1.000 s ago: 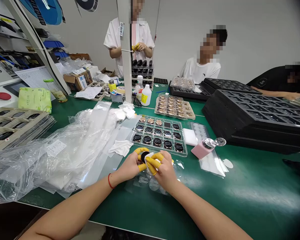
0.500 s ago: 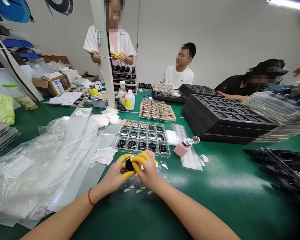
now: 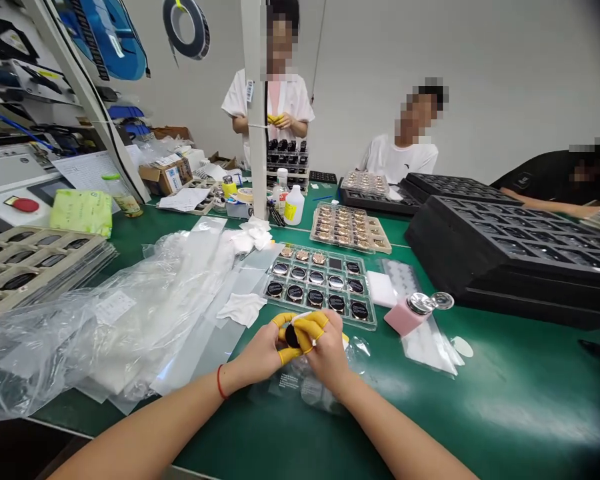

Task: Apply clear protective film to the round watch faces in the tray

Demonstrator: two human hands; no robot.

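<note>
My left hand, with yellow finger cots on its fingertips, grips the edge of a round black watch case. My right hand, also in yellow finger cots, pinches a small white cloth against the case's face. Fingers cover much of both. Just beyond the hands lies a clear tray with rows of round watch pieces, mostly black-faced, with a few gold ones at the back. Under the hands, clear printed plastic film rests on the green table.
Plastic bags and a crumpled white cloth lie left. A pink pump bottle stands right, before stacked black foam trays. Behind are another watch tray, a white bottle, a post and several people.
The view has swung left, so everything sits farther right in the picture. Both hands still hold the watch case and cloth, and the case's black face is turned more edge-on.
</note>
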